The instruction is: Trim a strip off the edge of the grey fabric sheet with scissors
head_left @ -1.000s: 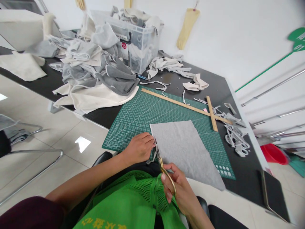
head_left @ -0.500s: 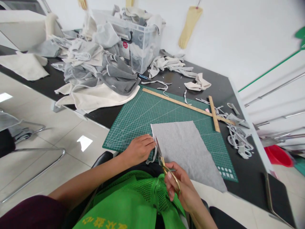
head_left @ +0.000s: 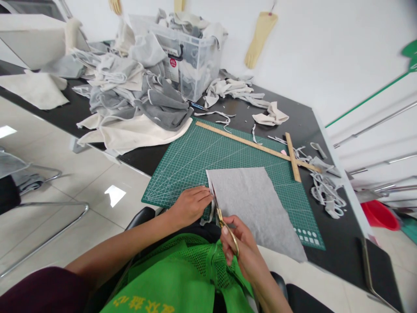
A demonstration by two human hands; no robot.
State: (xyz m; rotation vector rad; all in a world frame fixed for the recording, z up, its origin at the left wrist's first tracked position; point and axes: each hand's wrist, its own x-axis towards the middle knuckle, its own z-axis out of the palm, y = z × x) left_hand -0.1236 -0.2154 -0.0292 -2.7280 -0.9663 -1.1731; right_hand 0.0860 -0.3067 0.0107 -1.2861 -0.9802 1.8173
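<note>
A grey fabric sheet (head_left: 254,204) lies on a green cutting mat (head_left: 192,161), its near end hanging past the table edge. My right hand (head_left: 243,248) grips gold-handled scissors (head_left: 223,221), whose blades run along the sheet's left edge. My left hand (head_left: 190,204) pinches a thin grey strip (head_left: 210,215) that hangs loose off that same edge, right beside the blades.
A long wooden ruler (head_left: 247,141) and a short one (head_left: 292,156) cross at the mat's far side. Heaped grey and cream cloth (head_left: 130,95) and a clear storage bin (head_left: 192,56) fill the table's left rear. Fabric trimmings (head_left: 327,191) lie right. A green mesh bag (head_left: 182,274) sits on my lap.
The scissors have advanced a little farther along the sheet's left edge, and my right hand has moved up with them. My left hand stays on the strip.
</note>
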